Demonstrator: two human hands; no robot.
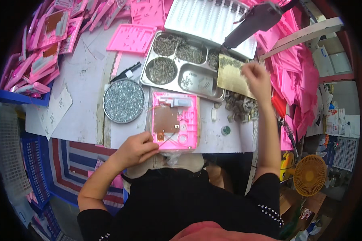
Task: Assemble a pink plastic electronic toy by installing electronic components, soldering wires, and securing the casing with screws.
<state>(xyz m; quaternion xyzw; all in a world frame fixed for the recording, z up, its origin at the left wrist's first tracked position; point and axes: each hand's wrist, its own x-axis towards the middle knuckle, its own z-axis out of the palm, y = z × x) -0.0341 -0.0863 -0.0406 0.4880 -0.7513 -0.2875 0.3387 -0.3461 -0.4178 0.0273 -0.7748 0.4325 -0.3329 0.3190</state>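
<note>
We see a pink casing (192,124) lying open side up at the front edge of the counter (84,80), right of the round dish (120,121). Inside it we make out a brown board (167,118), a grey block (182,102) near the back and thin wires. The left hand (139,148) is at the casing's front left corner, its fingers curled and their tips touching the rim; we cannot tell whether it grips it. The right hand (255,78) is at the right part of a gold-coloured sheet (229,78), thumb and fingers drawn together; we cannot tell whether a small thing sits between them.

Behind the casing we have a steel tray (177,74), its compartments holding screws (161,70); the sheet covers part of its right end. A white ribbed tray (201,16) lies farther toward the back edge, with a dark power screwdriver (249,26) above its right end. Grey granules (124,100) fill the dish. Nearer the counter's front right corner we find a pile of metal pieces (242,107) and a small green disc (226,130). We see 2 heaps of pink parts, 1 at the back left (48,52) and 1 along the right edge (295,84).
</note>
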